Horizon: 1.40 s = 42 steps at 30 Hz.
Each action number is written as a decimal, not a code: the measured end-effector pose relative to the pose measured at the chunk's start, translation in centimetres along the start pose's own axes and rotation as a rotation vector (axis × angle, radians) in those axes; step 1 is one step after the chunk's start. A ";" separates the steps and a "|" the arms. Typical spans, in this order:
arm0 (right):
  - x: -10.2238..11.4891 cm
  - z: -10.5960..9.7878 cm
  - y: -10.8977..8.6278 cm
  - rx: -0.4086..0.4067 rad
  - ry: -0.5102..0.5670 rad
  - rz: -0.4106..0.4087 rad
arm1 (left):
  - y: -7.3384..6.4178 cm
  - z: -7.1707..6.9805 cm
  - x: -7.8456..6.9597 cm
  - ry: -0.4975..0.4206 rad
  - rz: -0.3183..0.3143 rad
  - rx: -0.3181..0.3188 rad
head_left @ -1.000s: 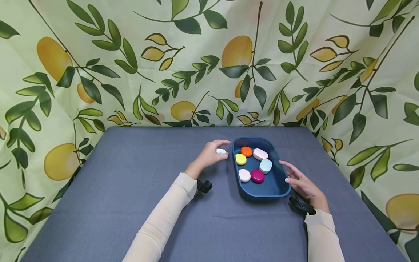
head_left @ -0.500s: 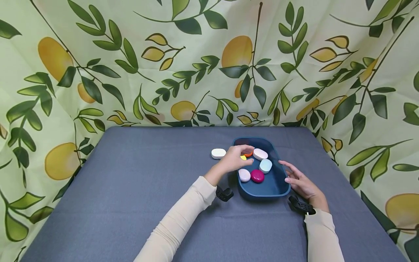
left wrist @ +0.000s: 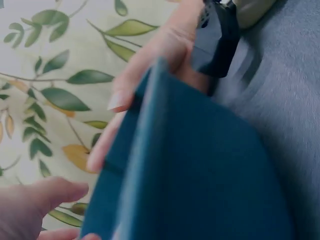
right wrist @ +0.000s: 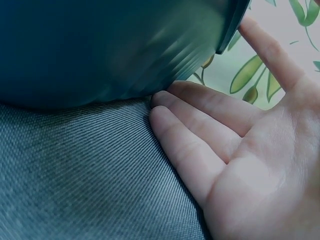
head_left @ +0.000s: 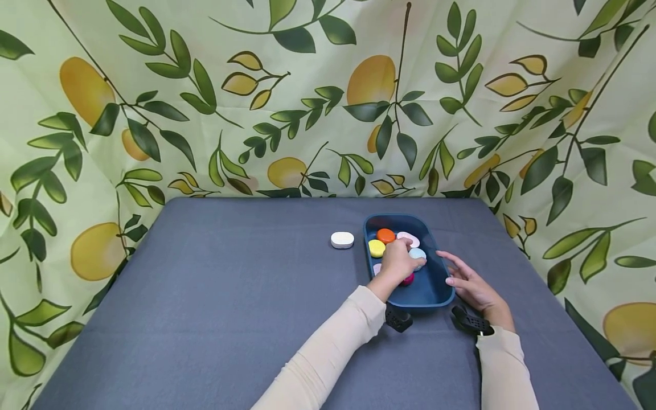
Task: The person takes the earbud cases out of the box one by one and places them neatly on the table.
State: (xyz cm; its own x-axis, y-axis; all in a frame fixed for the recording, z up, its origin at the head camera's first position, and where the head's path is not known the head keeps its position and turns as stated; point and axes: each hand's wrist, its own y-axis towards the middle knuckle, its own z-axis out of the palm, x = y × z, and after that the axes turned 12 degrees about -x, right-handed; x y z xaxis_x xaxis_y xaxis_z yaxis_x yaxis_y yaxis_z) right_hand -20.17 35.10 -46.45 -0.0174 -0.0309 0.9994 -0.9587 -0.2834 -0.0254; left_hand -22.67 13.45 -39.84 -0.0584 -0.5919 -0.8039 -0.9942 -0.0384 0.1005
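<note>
In the head view a dark blue tray-like box (head_left: 415, 296) with rounded corners holds several smooth oval and round pieces. My left hand (head_left: 394, 262) reaches over its near-left side, with thumb and fingers apart around a pale blue rounded piece (head_left: 417, 254). Beneath that hand a magenta piece (head_left: 408, 280) and a pale pink piece (head_left: 377, 268) are partly covered. In the left wrist view, background shows between the thumb (left wrist: 65, 191) and fingers. My right hand (head_left: 474, 287) rests against the box's right side, its extended fingertips touching the wall (right wrist: 125, 60) in the right wrist view.
A white oval piece (head_left: 342, 240) lies on the grey-blue tablecloth (head_left: 230, 296), left of the box. Orange (head_left: 385, 236), yellow (head_left: 376, 248) and pinkish-white (head_left: 409, 237) pieces lie inside. A leaf-patterned curtain (head_left: 307, 114) stands behind the table.
My left hand has left the white oval piece on the cloth and moved right, over the box, to the pale blue piece. The right hand has stayed at the box's side.
</note>
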 end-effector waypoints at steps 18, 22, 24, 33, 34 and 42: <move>-0.4 0.2 -0.3 -0.001 -0.035 -0.041 | -0.3 4.2 0.3 0.365 -0.043 -0.058; -0.4 0.2 -0.4 -0.030 -0.054 -0.027 | -0.3 4.4 0.3 0.417 -0.028 -0.052; -0.4 0.2 -0.4 -0.027 -0.049 -0.027 | -0.3 4.5 0.2 0.416 -0.026 -0.053; -0.2 0.0 -0.3 -0.025 -0.037 -0.021 | -0.2 4.2 -0.1 0.358 -0.042 -0.043; -0.2 0.0 -0.3 -0.024 -0.038 -0.017 | -0.2 4.2 -0.2 0.350 -0.046 -0.043; 0.0 0.0 0.0 -0.026 -0.047 -0.006 | -0.1 3.1 -0.4 0.225 -0.014 -0.069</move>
State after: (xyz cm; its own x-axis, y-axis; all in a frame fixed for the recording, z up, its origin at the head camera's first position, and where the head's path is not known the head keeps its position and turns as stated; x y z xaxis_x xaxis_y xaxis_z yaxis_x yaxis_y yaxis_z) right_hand -20.16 35.06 -46.47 0.0008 -0.0745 0.9972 -0.9657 -0.2590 -0.0186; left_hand -22.81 16.20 -41.38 -0.0150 -0.7549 -0.6557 -0.9858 -0.0985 0.1359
